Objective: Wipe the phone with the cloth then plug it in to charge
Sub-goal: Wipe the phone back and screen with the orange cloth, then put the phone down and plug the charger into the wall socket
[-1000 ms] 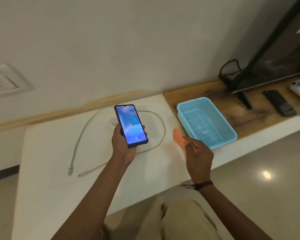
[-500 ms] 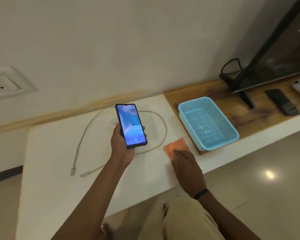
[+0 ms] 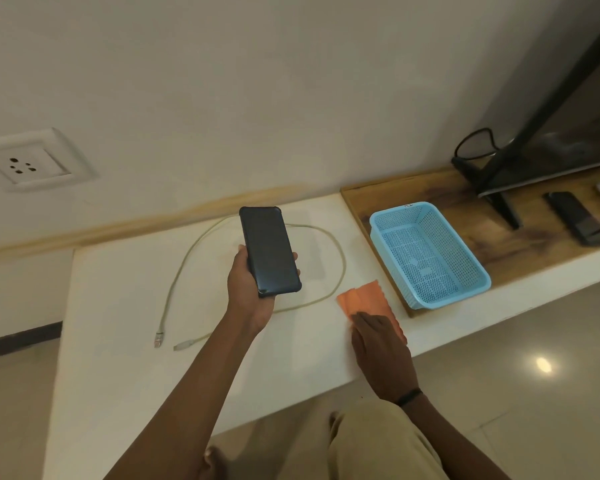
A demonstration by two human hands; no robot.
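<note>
My left hand grips a black-cased phone above the white table, its screen dark and facing up. An orange cloth lies flat on the table just right of the phone. My right hand rests on the cloth's near part with straight fingers, covering that end. A pale charging cable loops on the table behind and left of the phone, both its plug ends lying near the front left.
A wall socket sits on the wall at far left. A light blue mesh basket stands right of the cloth on a wooden shelf, with a TV stand, a dark remote and a white controller beyond.
The phone's screen has gone from lit to dark. My right hand brought the cloth down onto the table and now lies flat on it. My left hand stays put.
</note>
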